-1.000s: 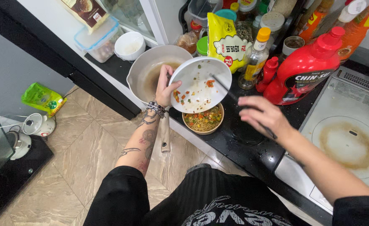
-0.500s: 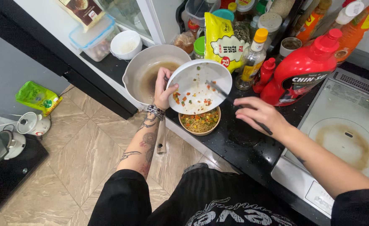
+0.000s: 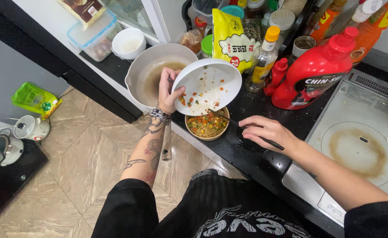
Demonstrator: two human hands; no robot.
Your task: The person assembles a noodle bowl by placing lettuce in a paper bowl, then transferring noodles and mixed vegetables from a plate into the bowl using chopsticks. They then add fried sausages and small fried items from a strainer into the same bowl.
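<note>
Bowl count: three. White bowl [image 3: 209, 86] tilted steeply in left hand [image 3: 169, 90], fingers clamped on its rim at 9 o'clock, thumb inside; a few bits of diced carrot and greens stick to its inner wall, otherwise nearly emptied. Directly under it, at 6 o'clock, tan bowl [image 3: 207, 126] stands on the black worktop [image 3: 247, 154], filled with noodles topped by diced orange and green vegetables. Third, a small white bowl [image 3: 129, 42] at 10 o'clock, seems to hold something pale, hard to tell what.

One pan [image 3: 152, 72] behind the left hand, with brownish liquid residue inside, handle pointing to 6 o'clock past the worktop edge.

Right hand [image 3: 266, 131] rests at 3 o'clock of the tan bowl, fingers curled around dark chopsticks [image 3: 247, 128] whose tips reach into the tan bowl.

One clear plastic box [image 3: 95, 37] with blue lid at 11 o'clock. One yellow packet [image 3: 231, 39] at 12 o'clock. Red squeeze bottles: two, one large [image 3: 315, 75], one small [image 3: 278, 77]. One glass bottle with yellow cap [image 3: 264, 59] between the packet and the small red bottle. One induction hob [image 3: 361, 145] at 3 o'clock, brown stain ring on it.
</note>
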